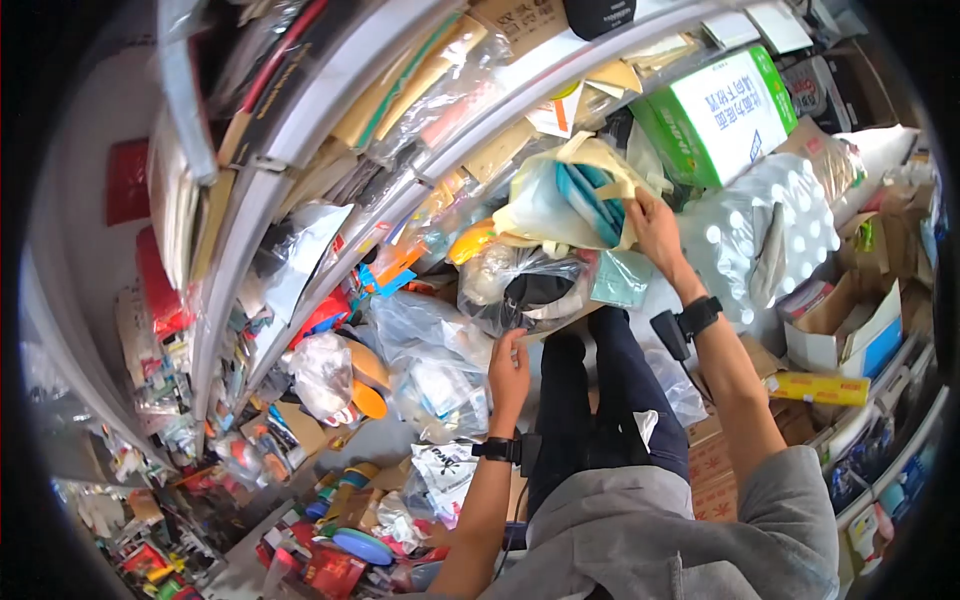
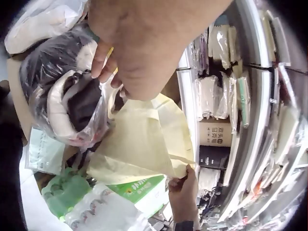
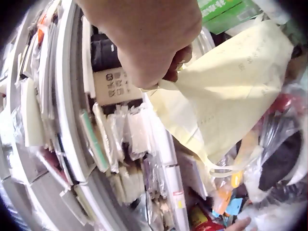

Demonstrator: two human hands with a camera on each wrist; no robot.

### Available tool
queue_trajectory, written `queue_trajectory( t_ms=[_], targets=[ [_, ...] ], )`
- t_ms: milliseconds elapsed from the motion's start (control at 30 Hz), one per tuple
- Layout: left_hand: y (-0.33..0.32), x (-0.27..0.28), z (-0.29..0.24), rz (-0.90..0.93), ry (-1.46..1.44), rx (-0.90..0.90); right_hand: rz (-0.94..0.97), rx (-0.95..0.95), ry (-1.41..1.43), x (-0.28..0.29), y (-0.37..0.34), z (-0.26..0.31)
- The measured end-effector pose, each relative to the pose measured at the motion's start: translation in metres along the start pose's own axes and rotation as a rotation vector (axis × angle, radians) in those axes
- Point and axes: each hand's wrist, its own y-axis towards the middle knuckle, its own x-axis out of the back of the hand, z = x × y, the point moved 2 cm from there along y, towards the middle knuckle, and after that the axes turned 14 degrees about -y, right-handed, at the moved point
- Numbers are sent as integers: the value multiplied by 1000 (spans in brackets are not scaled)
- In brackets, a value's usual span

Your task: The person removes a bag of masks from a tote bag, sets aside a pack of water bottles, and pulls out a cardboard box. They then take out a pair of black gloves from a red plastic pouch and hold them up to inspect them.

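Observation:
My right hand [image 1: 655,235] pinches the edge of a cream bag [image 1: 540,205] and holds it up, its mouth spread and teal folded material [image 1: 592,200] showing inside. In the right wrist view, the bag's pale side hangs below the curled fingers, with a looped handle [image 3: 221,171] at its lower corner. My left hand [image 1: 509,372] is beside a clear plastic bag [image 1: 490,275] with dark and white contents, its fingers loosely bent and apart. The left wrist view shows these fingers [image 2: 98,62] overlapping that plastic bag, nothing plainly gripped.
Behind the cream bag stands a green and white box [image 1: 715,115]. A silver bubbly package [image 1: 755,235] lies to the right, near an open carton [image 1: 845,330]. Shelves with packed sleeves [image 1: 300,120] curve along the left. Clear plastic bags [image 1: 430,350] and an orange item [image 1: 368,400] lie left of my left hand.

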Motion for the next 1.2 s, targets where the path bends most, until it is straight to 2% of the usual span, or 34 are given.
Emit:
queue_trajectory(
  t_ms=[67,100,200,267,300,333,400,467,567,633,700,767,833,900,933,967,1033,1067,1133,1167,1200],
  targets=[
    [1,-4,-8,0,-49,-4,72,25,103,-4,-11,20],
    [1,-5,-12,-12,-58,-9,71,96,50,5,-17,44],
    [8,-1,-35,-46,-128,70,63,150,83,23,-43,105],
    [6,9,-55,-142,-391,250,81,179,159,25,-66,126],
    [8,15,-45,-155,-486,209,126,163,153,33,-83,146],
    [5,27,-49,-235,-582,239,42,323,133,31,-95,162],
    [0,56,-53,-398,-752,272,145,447,143,34,-119,196],
    [-7,96,-53,-513,-755,248,99,604,152,22,-134,222],
    [-20,146,-92,-592,-681,267,162,620,93,22,-145,258],
    [-29,169,-110,-448,-515,288,176,590,186,21,-155,278],
    [-32,182,-108,-445,-466,286,162,572,251,20,-164,294],
    [-35,192,-112,-391,-440,178,172,535,308,26,-171,307],
    [-41,198,-124,-430,-544,117,166,539,320,30,-180,312],
    [-51,207,-135,-547,-632,4,112,547,400,39,-196,316],
    [-55,211,-130,-546,-615,-68,94,546,383,36,-202,306],
    [-59,211,-126,-550,-617,-62,77,542,366,33,-208,294],
    [-68,204,-125,-579,-453,-297,151,444,399,34,-219,271],
    [-71,201,-120,-600,-259,-338,208,378,369,32,-220,256],
    [-82,179,-151,-597,-26,-356,178,300,84,11,-214,210],
    [-74,172,-141,-526,12,-383,155,246,-12,1,-212,188],
    [-69,166,-142,-449,173,-515,155,214,-26,0,-208,182]
  ],
)
